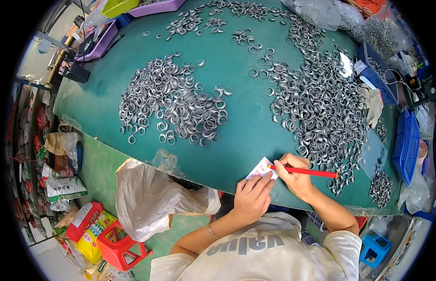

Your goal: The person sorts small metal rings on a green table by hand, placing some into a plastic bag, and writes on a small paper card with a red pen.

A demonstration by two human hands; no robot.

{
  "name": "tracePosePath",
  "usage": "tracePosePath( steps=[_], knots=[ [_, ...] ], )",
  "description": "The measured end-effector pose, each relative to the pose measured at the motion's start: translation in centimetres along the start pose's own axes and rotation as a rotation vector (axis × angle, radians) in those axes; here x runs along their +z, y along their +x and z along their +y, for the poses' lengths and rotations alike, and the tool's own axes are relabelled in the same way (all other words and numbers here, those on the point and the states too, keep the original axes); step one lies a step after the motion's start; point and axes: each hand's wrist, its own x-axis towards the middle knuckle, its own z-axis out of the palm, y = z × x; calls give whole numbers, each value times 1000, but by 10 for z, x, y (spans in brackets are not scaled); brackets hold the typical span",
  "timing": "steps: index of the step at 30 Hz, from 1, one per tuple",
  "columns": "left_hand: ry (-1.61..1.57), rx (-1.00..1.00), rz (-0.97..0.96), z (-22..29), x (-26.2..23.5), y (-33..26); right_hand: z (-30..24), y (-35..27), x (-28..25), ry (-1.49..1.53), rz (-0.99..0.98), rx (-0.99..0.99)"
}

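Observation:
At the near edge of the green table, my right hand grips a red pen. Its tip end meets a small white paper slip with red print. My left hand lies on the lower part of that slip, fingers stretched out and pressing it to the tabletop. Just beyond and to the right of my right hand spreads a large heap of grey metal rings. A second heap of rings lies to the left of the middle.
Blue baskets, a glove and plastic bags line the right edge. Purple trays stand at the far left. A large pale sack hangs by the near edge. Below are a red stool and a blue stool.

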Motion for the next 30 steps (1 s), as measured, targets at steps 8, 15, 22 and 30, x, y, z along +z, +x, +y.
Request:
tracePosePath(
  steps=[8,15,22,30],
  knots=[
    [-23,-35,50,3,1,3,-6,0,-1,-68,-13,-55],
    [3,-18,24,1,2,1,-10,0,-3,-74,-5,-22],
    [-15,-40,52,4,1,2,-10,-1,-2,-105,35,-45],
    [-26,-51,71,5,1,3,-10,0,-1,-113,63,-55]
  ],
)
